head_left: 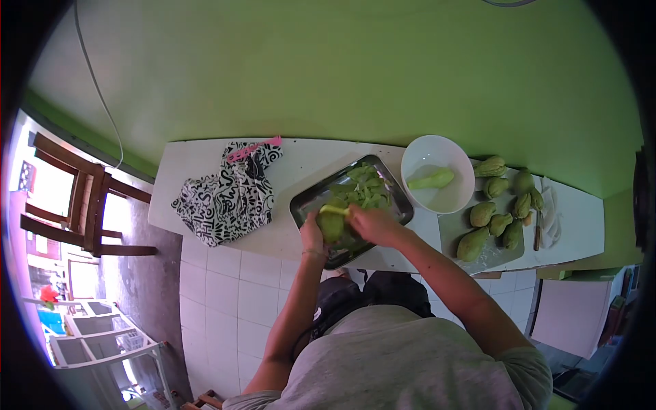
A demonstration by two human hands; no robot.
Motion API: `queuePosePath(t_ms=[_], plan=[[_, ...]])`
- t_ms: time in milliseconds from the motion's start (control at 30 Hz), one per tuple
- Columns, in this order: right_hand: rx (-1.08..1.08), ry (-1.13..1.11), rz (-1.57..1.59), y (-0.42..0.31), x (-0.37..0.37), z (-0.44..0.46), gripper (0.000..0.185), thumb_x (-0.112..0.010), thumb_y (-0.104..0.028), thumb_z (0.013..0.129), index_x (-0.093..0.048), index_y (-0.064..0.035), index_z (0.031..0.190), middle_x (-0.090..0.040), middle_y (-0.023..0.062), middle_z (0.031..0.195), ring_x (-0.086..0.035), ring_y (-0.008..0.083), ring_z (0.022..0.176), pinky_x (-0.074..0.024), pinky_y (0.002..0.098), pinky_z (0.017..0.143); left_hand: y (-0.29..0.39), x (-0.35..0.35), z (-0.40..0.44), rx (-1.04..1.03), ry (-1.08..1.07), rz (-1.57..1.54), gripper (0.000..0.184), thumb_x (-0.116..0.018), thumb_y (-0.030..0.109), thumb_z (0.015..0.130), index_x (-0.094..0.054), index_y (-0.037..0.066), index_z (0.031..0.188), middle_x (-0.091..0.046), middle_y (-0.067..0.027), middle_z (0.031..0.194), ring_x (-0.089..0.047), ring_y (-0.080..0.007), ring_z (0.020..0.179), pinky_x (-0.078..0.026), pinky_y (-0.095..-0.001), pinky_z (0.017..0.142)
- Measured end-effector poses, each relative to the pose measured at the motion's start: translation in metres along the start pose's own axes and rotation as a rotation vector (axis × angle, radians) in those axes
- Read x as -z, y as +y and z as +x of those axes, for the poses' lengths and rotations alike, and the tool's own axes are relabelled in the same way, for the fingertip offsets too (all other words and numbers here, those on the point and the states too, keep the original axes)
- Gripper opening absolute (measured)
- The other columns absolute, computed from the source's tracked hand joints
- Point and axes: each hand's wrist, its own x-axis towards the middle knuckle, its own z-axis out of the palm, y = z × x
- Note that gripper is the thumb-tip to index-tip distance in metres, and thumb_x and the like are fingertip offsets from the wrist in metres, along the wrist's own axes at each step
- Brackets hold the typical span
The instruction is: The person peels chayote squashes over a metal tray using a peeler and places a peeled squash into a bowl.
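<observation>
Fingers of the left hand [312, 234]: closed round one green squash [333, 229], at its left side. Fingers of the right hand [367, 224]: closed on a yellow peeler [335, 210], its head at the top of the squash. Position of squash: above the lower half of a metal tray [305, 203], set aslant on the table; whether it touches the tray floor cannot be told. In the tray, beyond the hands: a heap of pale green peelings [369, 186]. Just right of the tray: one white bowl [437, 152], holding a peeled squash [432, 179], lying on its side. Right of the bowl: a grey board [451, 225] bearing several unpeeled squashes [482, 214]. At the board's right edge: a brown handle [538, 236], beside a crumpled white cloth [551, 219]. Left of the tray, well apart: a black-and-white patterned bag [229, 198], with a pink strip [254, 149] across its top. Beneath all: a white table [307, 154], against a green wall [342, 68]. Far left: a wooden chair [89, 188].
</observation>
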Motion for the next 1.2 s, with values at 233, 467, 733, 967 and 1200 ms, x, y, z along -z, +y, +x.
queuePosePath(t_ms=[233,467,733,967,1200], plan=[[-0.119,0.097,0.126,0.022,0.040,-0.010,0.034,-0.044,-0.037,0.094,-0.050,-0.0038,0.097,-0.060,0.0213,0.072,-0.059,0.0401,0.070,-0.0431,0.0473,0.062,-0.011,-0.019,-0.009,-0.023,-0.142,-0.196,0.042,-0.044,0.041,0.087,-0.058,0.006,0.104,-0.064,-0.0101,0.085,-0.063,-0.0247,0.063,-0.049,-0.0354,0.049],[-0.118,0.204,0.257,-0.016,0.025,-0.022,0.042,-0.043,-0.042,0.094,-0.058,-0.0044,0.084,-0.059,0.0193,0.067,-0.060,0.0365,0.068,-0.0440,0.0453,0.062,0.023,-0.025,-0.029,0.098,-0.337,-0.246,0.040,-0.045,0.042,0.086,-0.058,0.010,0.106,-0.063,-0.0073,0.098,-0.062,-0.0230,0.083,-0.050,-0.0408,0.065],[0.051,0.472,-0.184,-0.019,-0.009,-0.014,0.041,-0.046,-0.044,0.092,-0.060,-0.0094,0.075,-0.057,0.0119,0.053,-0.059,0.0307,0.049,-0.0460,0.0417,0.046,0.011,-0.021,-0.017,0.122,-0.242,-0.144,0.037,-0.046,0.042,0.084,-0.059,0.012,0.102,-0.064,-0.0049,0.093,-0.061,-0.0199,0.078,-0.049,-0.0375,0.060],[-0.200,0.611,-0.375,0.013,0.002,0.026,0.043,-0.046,-0.045,0.092,-0.059,-0.0089,0.071,-0.056,0.0134,0.052,-0.059,0.0310,0.047,-0.0452,0.0411,0.041,0.001,-0.022,-0.014,0.042,-0.250,-0.041,0.040,-0.045,0.040,0.086,-0.057,0.008,0.106,-0.064,-0.0094,0.090,-0.064,-0.0249,0.068,-0.051,-0.0406,0.055],[-0.107,0.645,-0.194,-0.007,0.015,-0.013,0.039,-0.047,-0.041,0.092,-0.057,-0.0089,0.072,-0.057,0.0134,0.055,-0.058,0.0324,0.048,-0.0443,0.0418,0.042,0.003,-0.024,-0.018,0.151,-0.361,-0.287,0.043,-0.044,0.040,0.087,-0.055,0.005,0.110,-0.063,-0.0120,0.094,-0.063,-0.0256,0.079,-0.052,-0.0421,0.061]])
